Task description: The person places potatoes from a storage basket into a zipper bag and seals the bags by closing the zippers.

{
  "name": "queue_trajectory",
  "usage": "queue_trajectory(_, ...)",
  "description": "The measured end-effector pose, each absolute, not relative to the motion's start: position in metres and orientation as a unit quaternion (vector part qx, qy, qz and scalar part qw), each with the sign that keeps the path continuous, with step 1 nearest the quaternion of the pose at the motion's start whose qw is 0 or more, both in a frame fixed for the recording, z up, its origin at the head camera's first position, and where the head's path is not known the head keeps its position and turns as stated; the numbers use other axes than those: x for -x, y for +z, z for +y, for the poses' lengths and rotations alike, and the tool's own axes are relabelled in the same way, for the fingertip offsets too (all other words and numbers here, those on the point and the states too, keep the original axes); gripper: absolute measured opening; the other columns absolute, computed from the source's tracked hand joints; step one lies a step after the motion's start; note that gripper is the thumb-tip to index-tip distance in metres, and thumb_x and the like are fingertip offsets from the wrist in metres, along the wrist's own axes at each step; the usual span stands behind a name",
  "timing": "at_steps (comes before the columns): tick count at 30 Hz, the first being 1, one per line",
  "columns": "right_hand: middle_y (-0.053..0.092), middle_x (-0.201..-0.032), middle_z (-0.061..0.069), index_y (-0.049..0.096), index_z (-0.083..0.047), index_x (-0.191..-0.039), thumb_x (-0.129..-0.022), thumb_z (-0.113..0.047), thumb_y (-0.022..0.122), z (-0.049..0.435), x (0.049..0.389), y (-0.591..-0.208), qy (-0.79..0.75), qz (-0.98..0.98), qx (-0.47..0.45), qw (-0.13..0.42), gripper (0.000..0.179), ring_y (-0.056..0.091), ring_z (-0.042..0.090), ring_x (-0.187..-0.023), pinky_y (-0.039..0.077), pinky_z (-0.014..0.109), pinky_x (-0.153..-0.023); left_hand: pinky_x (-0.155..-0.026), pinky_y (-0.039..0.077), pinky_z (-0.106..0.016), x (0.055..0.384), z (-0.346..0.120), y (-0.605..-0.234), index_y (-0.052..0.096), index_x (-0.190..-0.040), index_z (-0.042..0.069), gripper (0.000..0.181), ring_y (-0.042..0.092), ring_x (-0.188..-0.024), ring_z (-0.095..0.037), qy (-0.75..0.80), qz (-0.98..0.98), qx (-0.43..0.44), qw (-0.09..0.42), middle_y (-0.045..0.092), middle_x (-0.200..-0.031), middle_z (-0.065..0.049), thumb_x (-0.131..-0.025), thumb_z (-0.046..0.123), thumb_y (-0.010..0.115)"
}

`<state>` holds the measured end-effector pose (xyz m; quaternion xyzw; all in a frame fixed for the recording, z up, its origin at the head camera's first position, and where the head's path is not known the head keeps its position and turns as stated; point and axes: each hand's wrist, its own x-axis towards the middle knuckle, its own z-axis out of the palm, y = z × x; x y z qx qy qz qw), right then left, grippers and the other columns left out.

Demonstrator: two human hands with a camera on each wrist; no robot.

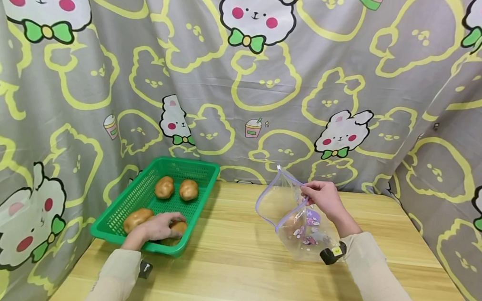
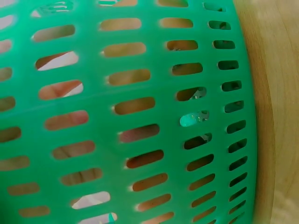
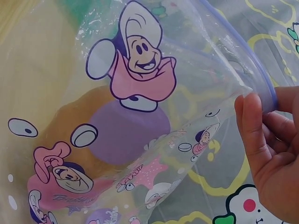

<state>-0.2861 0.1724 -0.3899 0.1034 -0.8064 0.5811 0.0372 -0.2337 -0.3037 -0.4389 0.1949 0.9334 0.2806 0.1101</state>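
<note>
Left hand (image 1: 157, 227) curled over round brown potato (image 1: 179, 228) in green rectangular plastic basket (image 1: 207, 190); right hand (image 1: 326, 199) pinches clear purple-rimmed plastic bag (image 1: 308, 242). Best: firm grip, bag mouth wide.

Basket (image 1: 203, 200) smooth plastic; bag (image 1: 302, 239) glossy plastic; tabletop (image 1: 230, 274) smooth wood; curtain (image 1: 212, 88) matt cloth.

Free lane between basket (image 1: 209, 186) (walls (image 2: 161, 88) block) and bag (image 1: 298, 234).

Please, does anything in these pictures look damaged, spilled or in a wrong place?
Nothing stands out. The potatoes in the green basket show no visible damage, the basket sits upright on the table, and no spill shows. The clear bag slants, but the right hand holds its edge.
</note>
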Motion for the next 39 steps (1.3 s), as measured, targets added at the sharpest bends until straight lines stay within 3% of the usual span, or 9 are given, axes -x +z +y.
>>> queue_trajectory(14, 0.063, -0.082, 0.026, 0.062, 0.018, -0.101, -0.092, -0.010, 0.061, 0.174, 0.283, -0.387, 0.584, -0.805, -0.098, 0.036, 0.029, 0.059, 0.010, -0.056, 0.054, 0.027, -0.056, -0.090, 0.043, -0.053, 0.233, -0.305, -0.439, 0.057, -0.124, 0.004, 0.043, 0.053, -0.110, -0.036, 0.310, 0.928, -0.190, 0.085, 0.059, -0.119, -0.014, -0.084, 0.014, 0.070)
queue_trajectory(22, 0.064, -0.071, 0.006, 0.065, 0.013, -0.097, -0.092, -0.010, 0.061, 0.174, 0.284, -0.387, 0.582, -0.806, -0.100, 0.036, 0.024, 0.059, 0.011, -0.056, 0.054, 0.027, -0.055, -0.092, 0.042, -0.053, 0.232, -0.306, -0.436, 0.058, -0.124, 0.009, 0.042, 0.052, -0.112, -0.036, 0.316, 0.930, -0.185, 0.043, 0.059, -0.121, -0.012, -0.083, 0.011, 0.071)
queue_trajectory(29, 0.064, -0.075, 0.015, 0.065, 0.013, -0.098, -0.092, -0.011, 0.062, 0.174, 0.283, -0.385, 0.580, -0.808, -0.098, 0.032, 0.025, 0.059, 0.011, -0.056, 0.054, 0.028, -0.056, -0.095, 0.039, -0.055, 0.226, -0.303, -0.420, 0.054, -0.129, 0.009, 0.046, 0.049, -0.117, -0.037, 0.350, 0.922, -0.164, 0.015, 0.053, -0.130, -0.014, -0.087, 0.015, 0.069)
queue_trajectory(35, 0.064, -0.076, 0.019, 0.063, 0.016, -0.100, -0.092, -0.010, 0.062, 0.172, 0.283, -0.386, 0.584, -0.804, -0.105, 0.033, 0.027, 0.059, 0.010, -0.056, 0.054, 0.027, -0.056, -0.084, 0.047, -0.050, 0.223, -0.295, -0.402, 0.052, -0.131, 0.008, 0.048, 0.053, -0.108, -0.035, 0.352, 0.923, -0.152, -0.044, 0.053, -0.128, -0.018, -0.087, 0.014, 0.069)
queue_trajectory(39, 0.064, -0.073, 0.014, 0.062, 0.018, -0.101, -0.092, -0.007, 0.061, 0.169, 0.279, -0.379, 0.595, -0.796, -0.105, 0.022, 0.027, 0.059, 0.010, -0.056, 0.054, 0.025, -0.056, -0.080, 0.049, -0.048, 0.221, -0.285, -0.392, 0.052, -0.132, 0.007, 0.049, 0.054, -0.107, -0.036, 0.352, 0.920, -0.152, -0.085, 0.053, -0.128, -0.019, -0.086, 0.013, 0.069)
